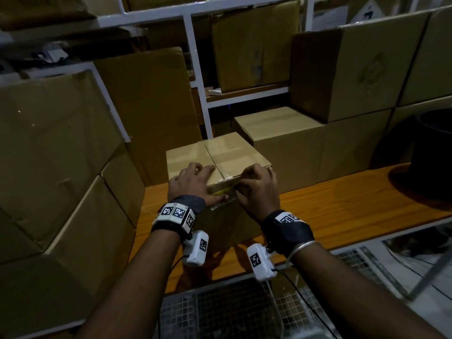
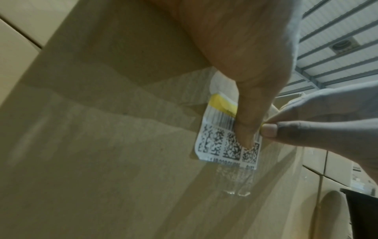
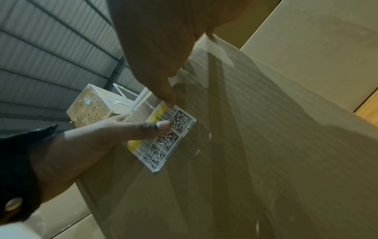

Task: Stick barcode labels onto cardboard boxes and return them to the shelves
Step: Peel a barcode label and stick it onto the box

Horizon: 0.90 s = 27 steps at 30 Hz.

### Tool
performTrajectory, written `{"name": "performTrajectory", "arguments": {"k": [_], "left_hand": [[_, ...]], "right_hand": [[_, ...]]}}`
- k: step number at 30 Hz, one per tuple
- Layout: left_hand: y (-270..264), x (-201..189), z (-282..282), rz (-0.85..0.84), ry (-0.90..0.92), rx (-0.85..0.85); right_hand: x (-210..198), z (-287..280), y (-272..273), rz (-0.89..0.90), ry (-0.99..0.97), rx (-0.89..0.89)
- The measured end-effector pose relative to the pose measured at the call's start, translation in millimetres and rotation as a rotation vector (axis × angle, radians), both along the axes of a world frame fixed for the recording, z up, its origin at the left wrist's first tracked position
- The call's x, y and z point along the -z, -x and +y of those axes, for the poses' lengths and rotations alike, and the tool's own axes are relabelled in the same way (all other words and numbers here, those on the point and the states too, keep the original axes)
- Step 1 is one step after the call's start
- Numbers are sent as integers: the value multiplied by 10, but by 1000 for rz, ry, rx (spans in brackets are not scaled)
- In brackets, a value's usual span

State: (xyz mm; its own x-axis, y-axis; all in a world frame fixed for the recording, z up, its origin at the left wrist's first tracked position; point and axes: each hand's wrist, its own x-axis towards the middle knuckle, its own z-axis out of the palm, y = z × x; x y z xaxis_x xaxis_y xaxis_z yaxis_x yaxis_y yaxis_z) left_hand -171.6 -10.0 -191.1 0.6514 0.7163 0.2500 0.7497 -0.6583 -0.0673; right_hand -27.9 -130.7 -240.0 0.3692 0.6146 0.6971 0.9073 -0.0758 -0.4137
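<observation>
A taped cardboard box [image 1: 220, 152] stands on the wooden table [image 1: 342, 206]. A white barcode label [image 2: 216, 142] with a yellow strip lies on the box's near face just under the top edge, also in the head view as the label [image 1: 223, 192] and in the right wrist view as the label [image 3: 163, 145]. My left hand [image 1: 193, 179] spreads its fingers flat on the box top while its thumb [image 2: 245, 113] presses the label. My right hand [image 1: 256, 187] has curled fingers at the top edge and pinches the label's right end [image 2: 270, 129].
Large cardboard boxes [image 1: 61, 155] are stacked on the left, and more boxes [image 1: 288, 143] stand behind and to the right. A black bin [image 1: 430, 152] sits at the far right. White shelf frames [image 1: 195, 69] hold boxes behind. A wire mesh crate [image 1: 232, 309] is below the table edge.
</observation>
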Motion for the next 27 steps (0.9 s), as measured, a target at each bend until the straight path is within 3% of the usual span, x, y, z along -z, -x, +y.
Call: {"name": "performTrajectory", "arguments": {"k": [27], "left_hand": [[3,20,9,-1,-19,-8]], "right_hand": [[85,10,-44,-39,-38,-32]]}}
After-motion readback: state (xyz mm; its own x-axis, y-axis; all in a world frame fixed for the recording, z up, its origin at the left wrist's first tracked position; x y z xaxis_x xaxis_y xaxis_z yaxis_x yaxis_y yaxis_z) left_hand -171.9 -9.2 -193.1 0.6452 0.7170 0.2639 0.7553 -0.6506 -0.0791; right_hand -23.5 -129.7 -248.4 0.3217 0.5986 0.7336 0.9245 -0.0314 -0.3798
